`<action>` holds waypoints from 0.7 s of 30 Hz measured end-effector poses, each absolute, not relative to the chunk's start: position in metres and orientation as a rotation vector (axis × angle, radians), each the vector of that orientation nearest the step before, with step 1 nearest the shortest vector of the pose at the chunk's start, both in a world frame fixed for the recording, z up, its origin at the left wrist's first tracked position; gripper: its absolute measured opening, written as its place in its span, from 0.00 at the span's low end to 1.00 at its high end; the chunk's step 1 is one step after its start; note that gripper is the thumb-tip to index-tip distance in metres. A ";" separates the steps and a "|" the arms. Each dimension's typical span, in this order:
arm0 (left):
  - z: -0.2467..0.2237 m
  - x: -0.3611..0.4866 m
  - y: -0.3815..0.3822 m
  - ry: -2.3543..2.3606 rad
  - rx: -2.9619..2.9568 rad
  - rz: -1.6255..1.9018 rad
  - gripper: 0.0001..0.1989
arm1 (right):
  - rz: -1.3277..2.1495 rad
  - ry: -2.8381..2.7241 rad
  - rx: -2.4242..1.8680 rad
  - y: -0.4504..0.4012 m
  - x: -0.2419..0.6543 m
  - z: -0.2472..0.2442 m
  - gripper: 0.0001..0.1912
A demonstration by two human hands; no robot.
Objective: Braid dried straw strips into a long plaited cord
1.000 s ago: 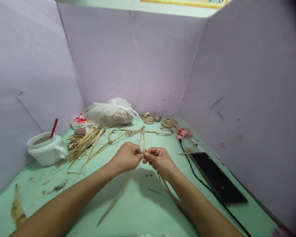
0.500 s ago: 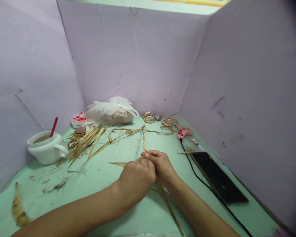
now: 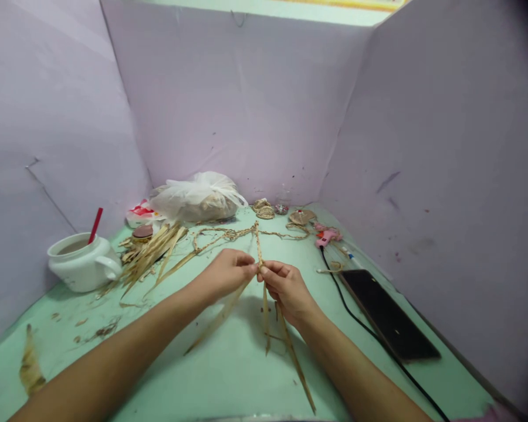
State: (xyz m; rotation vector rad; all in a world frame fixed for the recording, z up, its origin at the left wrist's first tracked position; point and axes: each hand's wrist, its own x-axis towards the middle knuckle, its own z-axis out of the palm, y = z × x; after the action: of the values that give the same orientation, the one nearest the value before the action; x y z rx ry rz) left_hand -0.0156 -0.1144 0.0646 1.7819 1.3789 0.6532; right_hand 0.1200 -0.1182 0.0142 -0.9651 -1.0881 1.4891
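A thin braid of dried plant strips point(image 3: 258, 246) runs from its far end on the table toward me. At its near end my left hand point(image 3: 233, 271) and my right hand point(image 3: 287, 287) meet, each pinching with thumb and fingers. Loose strips hang from the pinch: one point(image 3: 220, 319) slants down to the left under my left hand, another point(image 3: 266, 322) points straight toward me, and a long one point(image 3: 298, 366) trails below my right hand. Farther back, more braided cord point(image 3: 215, 234) lies looped and joins the braid's far end. Exactly which strands each fingertip holds is hidden.
On the left stand a white mug point(image 3: 81, 269) with a red stick and a pile of dried strips point(image 3: 152, 258). A white plastic bag point(image 3: 198, 199) rests at the back. A pink glue gun point(image 3: 328, 236), its black cable point(image 3: 356, 319) and a dark phone-like slab point(image 3: 389, 316) lie right.
My left hand has moved up and left from over the right hand, and now pinches beside it. The loose strips show more, with one swung down to the left.
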 end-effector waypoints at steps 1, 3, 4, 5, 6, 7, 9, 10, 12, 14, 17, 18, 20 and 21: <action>0.060 -0.016 -0.109 1.244 1.598 0.581 0.11 | 1.474 -1.126 -0.972 -0.118 0.120 0.013 0.09; 0.050 -0.015 -0.103 1.114 1.354 0.514 0.11 | 1.432 -1.209 -0.993 -0.117 0.121 0.011 0.09; 0.046 -0.014 -0.102 1.131 1.315 0.521 0.10 | 1.404 -1.257 -1.003 -0.116 0.122 0.010 0.09; 0.043 -0.012 -0.102 1.178 1.330 0.539 0.09 | 1.365 -1.314 -1.011 -0.115 0.123 0.008 0.08; 0.040 -0.011 -0.102 1.237 1.380 0.561 0.08 | 1.305 -1.374 -1.020 -0.115 0.123 0.006 0.08; 0.038 -0.010 -0.103 1.296 1.445 0.584 0.07 | 1.221 -1.440 -1.034 -0.115 0.124 0.004 0.08; 0.037 -0.008 -0.105 1.398 1.569 0.627 0.07 | 0.989 -1.568 -1.082 -0.117 0.125 0.001 0.08; 0.036 -0.007 -0.107 1.441 1.615 0.648 0.07 | 0.864 -1.618 -1.114 -0.118 0.126 0.000 0.08; 0.037 -0.006 -0.110 1.489 1.678 0.687 0.07 | 0.649 -1.696 -1.182 -0.122 0.127 0.000 0.09; 0.037 -0.004 -0.113 1.482 1.727 0.727 0.08 | 0.492 -1.767 -1.233 -0.126 0.128 0.002 0.08; 0.034 -0.003 -0.116 1.435 1.730 0.761 0.07 | 0.295 -1.840 -1.319 -0.132 0.130 0.007 0.08; 0.032 -0.003 -0.116 1.422 1.707 0.769 0.07 | 0.246 -1.849 -1.354 -0.134 0.130 0.008 0.08; 0.029 -0.002 -0.116 1.401 1.644 0.773 0.06 | 0.186 -1.854 -1.428 -0.139 0.131 0.011 0.08; 0.028 -0.001 -0.115 1.391 1.610 0.771 0.06 | 0.175 -1.857 -1.456 -0.141 0.131 0.011 0.08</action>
State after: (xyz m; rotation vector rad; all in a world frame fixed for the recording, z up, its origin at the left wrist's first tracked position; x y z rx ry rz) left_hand -0.0012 -0.1154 0.0282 1.6101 1.3914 0.7710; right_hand 0.1306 -0.1410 0.0114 -1.4565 -1.8570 0.1748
